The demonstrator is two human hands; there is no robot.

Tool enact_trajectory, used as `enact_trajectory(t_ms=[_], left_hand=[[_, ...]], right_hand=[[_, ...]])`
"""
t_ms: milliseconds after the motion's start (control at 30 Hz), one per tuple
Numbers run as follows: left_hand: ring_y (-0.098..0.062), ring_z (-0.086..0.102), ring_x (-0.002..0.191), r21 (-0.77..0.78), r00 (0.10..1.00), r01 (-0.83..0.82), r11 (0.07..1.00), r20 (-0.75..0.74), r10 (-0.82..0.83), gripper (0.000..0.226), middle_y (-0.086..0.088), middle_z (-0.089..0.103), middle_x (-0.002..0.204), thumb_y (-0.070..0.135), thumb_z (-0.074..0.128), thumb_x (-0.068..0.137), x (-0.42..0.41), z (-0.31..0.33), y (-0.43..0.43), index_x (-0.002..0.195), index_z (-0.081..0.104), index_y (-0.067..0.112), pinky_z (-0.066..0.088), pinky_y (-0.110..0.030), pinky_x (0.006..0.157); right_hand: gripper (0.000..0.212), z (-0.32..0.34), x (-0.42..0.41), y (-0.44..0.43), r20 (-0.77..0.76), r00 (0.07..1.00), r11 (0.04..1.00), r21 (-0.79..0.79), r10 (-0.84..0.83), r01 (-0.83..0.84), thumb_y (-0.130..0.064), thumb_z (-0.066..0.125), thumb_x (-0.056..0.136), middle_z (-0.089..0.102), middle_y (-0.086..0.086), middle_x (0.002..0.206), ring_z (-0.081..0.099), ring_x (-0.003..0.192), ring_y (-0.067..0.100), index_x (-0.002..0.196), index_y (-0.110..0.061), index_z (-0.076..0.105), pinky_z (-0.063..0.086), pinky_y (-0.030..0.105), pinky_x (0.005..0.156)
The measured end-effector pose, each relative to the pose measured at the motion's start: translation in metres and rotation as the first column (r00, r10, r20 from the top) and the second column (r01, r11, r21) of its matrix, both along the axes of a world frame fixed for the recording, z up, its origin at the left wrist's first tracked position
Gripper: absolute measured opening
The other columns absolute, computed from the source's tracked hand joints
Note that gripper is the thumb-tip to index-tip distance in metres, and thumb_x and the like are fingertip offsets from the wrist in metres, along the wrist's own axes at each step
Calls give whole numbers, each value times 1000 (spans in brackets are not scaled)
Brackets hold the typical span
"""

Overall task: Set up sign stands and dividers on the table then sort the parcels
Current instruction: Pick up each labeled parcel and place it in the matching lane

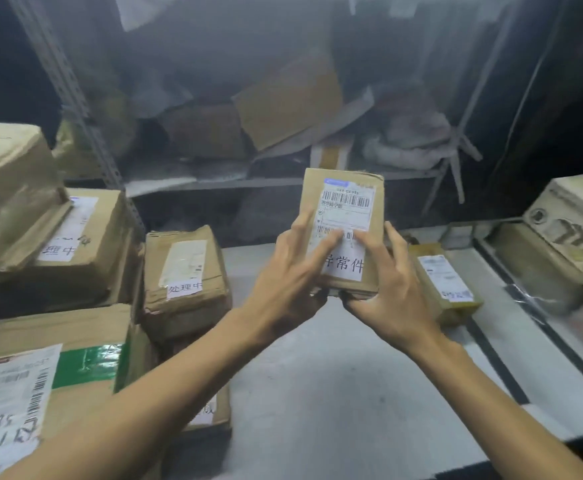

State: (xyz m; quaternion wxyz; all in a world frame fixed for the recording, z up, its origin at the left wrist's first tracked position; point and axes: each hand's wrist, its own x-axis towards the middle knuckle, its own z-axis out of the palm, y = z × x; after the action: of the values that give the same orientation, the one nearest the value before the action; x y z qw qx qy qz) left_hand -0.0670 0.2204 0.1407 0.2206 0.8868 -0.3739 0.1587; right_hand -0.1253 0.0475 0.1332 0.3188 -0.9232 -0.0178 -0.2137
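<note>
Writing on the held parcel [345, 188] comes first: a white shipping label [349, 206] with two barcodes fills its upper face, its fine print too blurred to read. Below it, a white sticker [347, 266] shows the characters "常件", with an earlier character hidden under a finger.

The parcel is a small brown carton, upright and lifted clear above the far middle of the grey surface [317, 393]. The left grip [283, 271] is released, its straight, spread fingers lying across the carton's face and lower barcode. The right grip [387, 282] grasps the carton, thumb on the label and the other fingers behind its right side and under its bottom edge. Both forearms reach in from the near edge.

Along the left edge, brown boxes are stacked. One mid-sized box [186, 268] bears a sticker reading "处理中", and another [75, 244] behind it shows "理中". At the near left corner, a large box [58, 375] has green tape, a barcode label and illegible handwriting. Near the right edge, a small labelled packet [446, 282] lies just beyond the right grip.
</note>
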Motion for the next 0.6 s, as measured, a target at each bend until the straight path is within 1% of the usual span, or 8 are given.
enact_trajectory(t_ms=[67,133,200,267,367,433,533,600], left_hand=[[-43,39,126,12,999,38,999,15,-39,87,-19,7,159,17,79,71,-13,1,-28,148,38,19,51,-47,89],[-44,36,129,6,997,76,997,17,-76,88,-19,7,159,16,78,71,-28,2,-57,148,36,21,48,-49,94],[-45,35,131,-1,994,108,994,20,-108,88,-18,7,158,14,76,71,-45,4,-86,148,34,22,48,-51,95],[-47,35,131,1,990,137,991,30,-137,89,-20,9,158,14,76,71,-60,7,-116,147,32,22,49,-52,94],[-47,35,132,-25,985,171,985,42,-170,91,-21,12,158,15,77,70,-81,10,-158,146,28,26,48,-52,95],[-46,37,131,-31,981,187,982,58,-185,90,-20,12,158,17,78,70,-93,10,-183,146,29,27,50,-52,92],[-45,41,127,0,973,216,976,79,-216,91,-20,15,157,21,79,70,-106,7,-215,146,29,26,55,-51,83],[-46,44,124,13,970,228,974,84,-228,95,-21,17,156,21,81,67,-110,4,-237,145,29,25,56,-49,79]], right_hand=[[82,3,-23,-26,13,1000,997,73,-19,18,-34,82,72,18,-1,160,26,146,20,142,-37,40,40,36,108],[71,7,-45,-52,24,999,984,176,-30,26,-52,68,75,20,-8,158,29,144,16,140,-38,43,43,40,108],[65,12,-66,-78,56,997,973,228,-55,41,-58,54,78,26,-8,155,36,139,12,138,-34,48,47,40,105],[62,17,-86,-105,97,990,973,214,-106,84,-57,52,80,30,-6,153,37,137,10,136,-30,51,48,39,104],[68,21,-114,-147,72,991,988,119,-112,103,-48,72,76,23,-3,156,31,140,14,138,-32,46,44,37,105],[78,19,-130,-175,41,992,993,41,-116,114,-38,82,73,20,-2,156,35,139,21,140,-33,42,48,39,102],[80,14,-148,-209,44,986,987,27,-162,161,-28,85,72,23,2,155,39,136,22,140,-32,44,50,41,101],[80,9,-155,-227,57,982,984,33,-179,178,-25,85,72,24,3,155,36,139,24,140,-33,44,49,44,102]])
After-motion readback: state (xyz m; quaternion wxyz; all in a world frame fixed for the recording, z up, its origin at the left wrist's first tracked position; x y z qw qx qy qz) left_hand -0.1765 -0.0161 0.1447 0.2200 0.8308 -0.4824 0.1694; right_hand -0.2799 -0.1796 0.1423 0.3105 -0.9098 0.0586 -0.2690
